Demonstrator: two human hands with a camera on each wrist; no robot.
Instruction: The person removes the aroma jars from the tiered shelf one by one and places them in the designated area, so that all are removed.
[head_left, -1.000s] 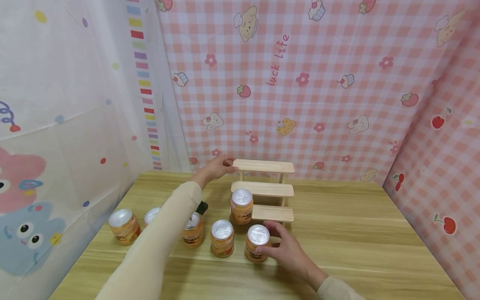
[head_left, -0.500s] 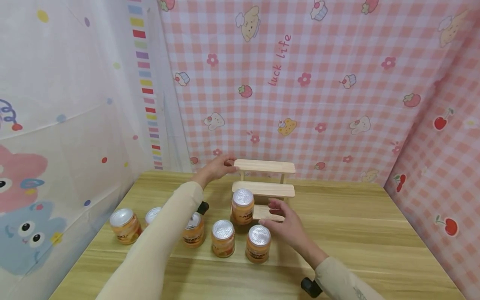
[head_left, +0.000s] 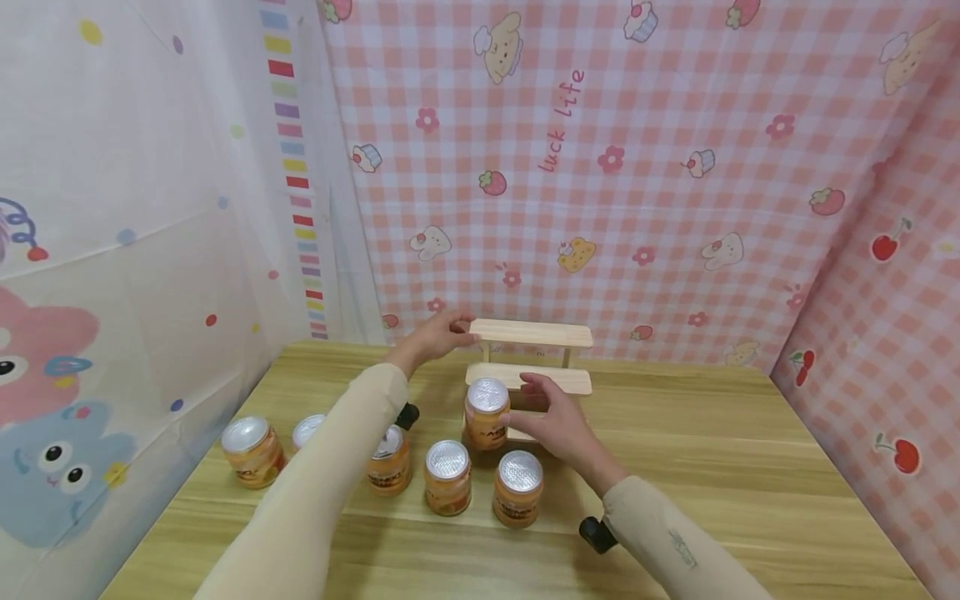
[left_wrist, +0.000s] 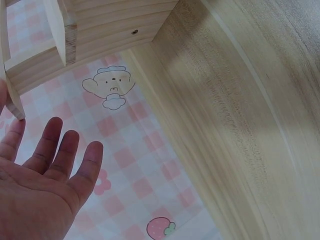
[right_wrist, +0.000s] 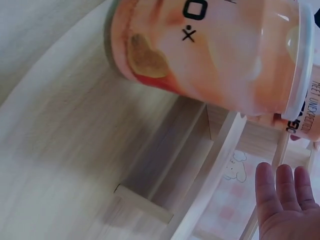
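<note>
A three-tier wooden display stand stands at the back of the table. My left hand pinches the left end of its top shelf. In the left wrist view, the index fingertip meets that shelf end and the other fingers spread free. An orange-labelled can with a silver lid stands upright at the left of the bottom shelf. My right hand is at its right side, thumb overlapping the can's edge, fingers extended behind. The right wrist view shows these fingers straight, close to that can.
Another can stands on the table in front of the stand and looms large in the right wrist view. Several matching cans line up leftward, one partly behind the left sleeve. A pink checked curtain hangs behind.
My right hand has let go of the front can, risen away from it and moved back and left to the can on the bottom shelf. The left hand stays on the top shelf.
</note>
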